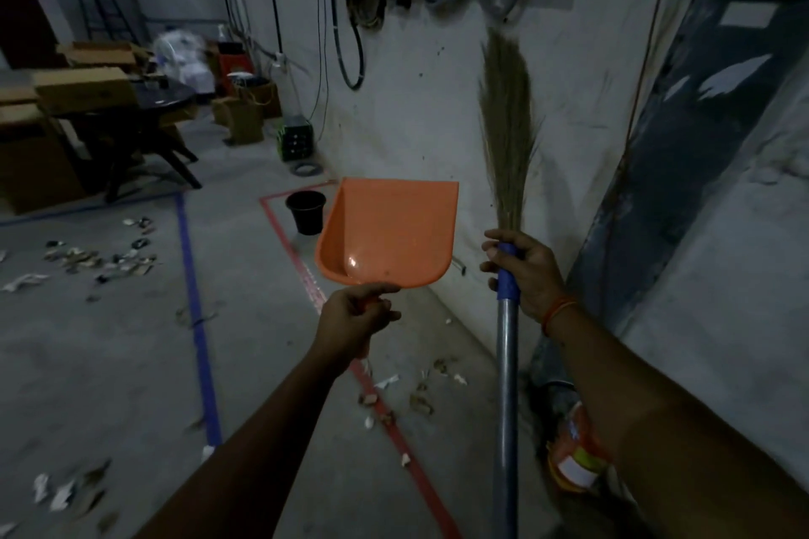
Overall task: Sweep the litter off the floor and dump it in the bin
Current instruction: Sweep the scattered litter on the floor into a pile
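- Orange dustpan is held up in front of the person, its scoop facing the camera; the left hand grips its short handle, fingers curled round it just under the pan's lower edge.
- Right hand is wrapped round the blue grip of the broom, fingers closed on the shaft; the straw head points up against the wall and the metal shaft runs down past the wrist.
- Black bin stands on the floor beside the wall, just left of the dustpan and inside the red tape line.
- Litter lies scattered left of the blue tape line; more scraps lie near the red line below the hands and at the lower left.
- Orange bottle lies by the right forearm.
- Cardboard boxes and a dark table stand at the far left.
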`<state>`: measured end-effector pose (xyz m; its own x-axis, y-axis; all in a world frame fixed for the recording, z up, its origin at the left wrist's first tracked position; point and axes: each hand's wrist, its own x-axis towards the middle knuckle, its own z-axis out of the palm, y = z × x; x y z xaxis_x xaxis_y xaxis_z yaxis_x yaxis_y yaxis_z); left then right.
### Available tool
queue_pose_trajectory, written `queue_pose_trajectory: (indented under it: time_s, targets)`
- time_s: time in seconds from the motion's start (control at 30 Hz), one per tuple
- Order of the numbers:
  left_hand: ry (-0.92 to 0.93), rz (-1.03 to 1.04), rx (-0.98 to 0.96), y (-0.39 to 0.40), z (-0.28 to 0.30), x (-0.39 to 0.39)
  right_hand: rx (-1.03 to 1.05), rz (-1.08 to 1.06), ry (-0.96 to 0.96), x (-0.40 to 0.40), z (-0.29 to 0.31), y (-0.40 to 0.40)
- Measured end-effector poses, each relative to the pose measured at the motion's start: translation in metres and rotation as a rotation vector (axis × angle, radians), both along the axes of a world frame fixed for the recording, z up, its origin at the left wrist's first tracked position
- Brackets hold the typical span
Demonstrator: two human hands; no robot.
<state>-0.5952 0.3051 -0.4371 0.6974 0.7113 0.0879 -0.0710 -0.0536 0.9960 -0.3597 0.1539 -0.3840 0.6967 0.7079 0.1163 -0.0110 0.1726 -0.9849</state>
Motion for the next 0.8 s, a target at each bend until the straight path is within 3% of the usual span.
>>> queue_pose_trajectory:
  time_s: [0.67,0.8]
  targets:
    - [-0.204,-0.034,-0.281,-0.028,-0.03,-0.026,-0.068,0.016,-0.074,-0.039,-0.008,0.013]
    - [-0.216,-0.035,-0.333,-0.032,-0.037,-0.03,-0.138,0.043,-0.074,-0.05,-0.032,0.009]
